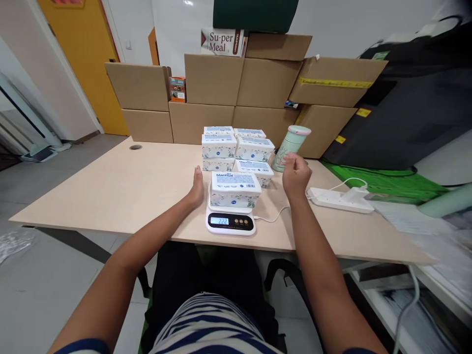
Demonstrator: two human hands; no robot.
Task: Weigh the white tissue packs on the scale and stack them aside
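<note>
L hand (196, 189) beside pkg (235, 188) on scale (230, 222) (reads 222).

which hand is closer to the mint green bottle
Right. The right hand hangs just in front of the bottle; the left hand lies on the table left of the box on the scale.

Light tan table (110, 191). Directly on it: white digital scale (230, 222) at the near edge; stacked tissue packs (238, 146) just behind; mint tumbler (291, 147) upright beside the stack; white power strip (341, 199) further right; cable grommet (135, 147) far left.
</note>
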